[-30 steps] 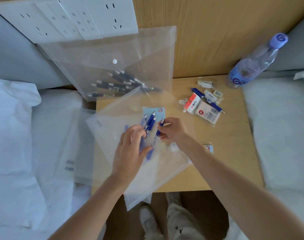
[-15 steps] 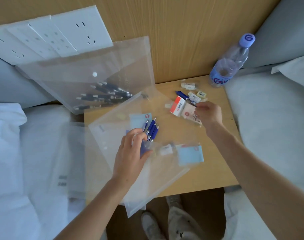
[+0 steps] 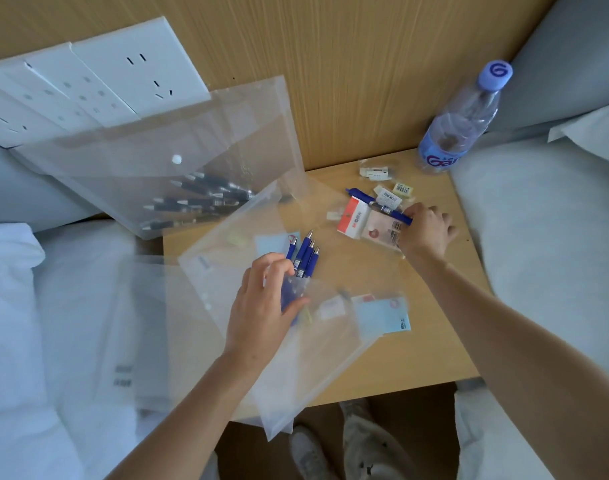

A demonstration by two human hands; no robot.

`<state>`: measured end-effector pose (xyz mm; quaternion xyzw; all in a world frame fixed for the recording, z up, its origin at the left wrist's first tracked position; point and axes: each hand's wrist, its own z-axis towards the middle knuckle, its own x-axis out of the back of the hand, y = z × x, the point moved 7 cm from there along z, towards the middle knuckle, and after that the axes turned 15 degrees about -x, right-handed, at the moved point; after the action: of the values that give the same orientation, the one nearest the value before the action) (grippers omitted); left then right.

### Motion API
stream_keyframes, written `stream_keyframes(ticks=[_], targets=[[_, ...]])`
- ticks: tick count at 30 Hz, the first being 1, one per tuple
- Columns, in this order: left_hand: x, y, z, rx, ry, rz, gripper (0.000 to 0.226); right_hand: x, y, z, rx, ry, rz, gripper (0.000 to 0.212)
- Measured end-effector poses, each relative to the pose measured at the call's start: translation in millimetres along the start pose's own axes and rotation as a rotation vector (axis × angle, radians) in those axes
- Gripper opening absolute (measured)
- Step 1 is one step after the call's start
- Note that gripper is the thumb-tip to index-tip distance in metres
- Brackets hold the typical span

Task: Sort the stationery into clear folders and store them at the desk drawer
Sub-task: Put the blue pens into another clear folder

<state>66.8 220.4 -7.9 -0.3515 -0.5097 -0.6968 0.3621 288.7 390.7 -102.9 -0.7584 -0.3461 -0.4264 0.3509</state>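
The wooden counter (image 3: 417, 348) carries the whole job, and most of it is covered by the open clear folder (image 3: 233, 251) lying flat in front, with a second folder (image 3: 164, 161) propped against the wall panel behind it and already holding a row of dark pens (image 3: 199, 199). The step in hand looks like gathering the last blue pen into the bunch, so the left hand (image 3: 265, 306) should keep its firm grip on the blue pens (image 3: 304, 256) over the folder, tips all one way, while the right hand (image 3: 426, 230) takes the loose blue pen (image 3: 379, 205) cleanly by its near end without dragging the red-and-white eraser boxes (image 3: 353, 220) it lies across. The right hand's fingers are curled at that pen's end; whether they have actually closed on it I cannot tell, as motion blur and the knuckles hide the contact. A water bottle (image 3: 458, 126) stands at the far corner near the small labelled packets (image 3: 387, 195), so a wide sweep back could knock it. Compared with half a second ago, the right hand has settled further onto the pile and now covers the pen's end, the left hand's grip on the bunch is unchanged, and the view has tipped slightly.
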Motion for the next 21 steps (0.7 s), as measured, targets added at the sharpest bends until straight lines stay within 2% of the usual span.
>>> stream_keyframes(ticks=[3, 8, 12, 17, 21], targets=[[-2, 0, 0, 0.008, -0.009, -0.004, 0.061, 2, 4, 3, 0.021, -0.012, 0.105, 0.029], [-1, 3, -1, -0.004, -0.012, 0.014, 0.063, 21, 9, -4, 0.039, -0.129, 0.565, 0.02], [-1, 5, -4, 0.002, -0.029, 0.007, 0.065, 39, 9, -22, 0.043, -0.141, 0.834, 0.017], [0, 6, -9, 0.017, -0.053, 0.034, 0.063, 74, 1, -47, 0.071, -0.141, 1.035, 0.011], [0, 9, -12, 0.028, -0.062, 0.058, 0.064, 84, -13, -70, 0.083, -0.273, 1.08, 0.009]])
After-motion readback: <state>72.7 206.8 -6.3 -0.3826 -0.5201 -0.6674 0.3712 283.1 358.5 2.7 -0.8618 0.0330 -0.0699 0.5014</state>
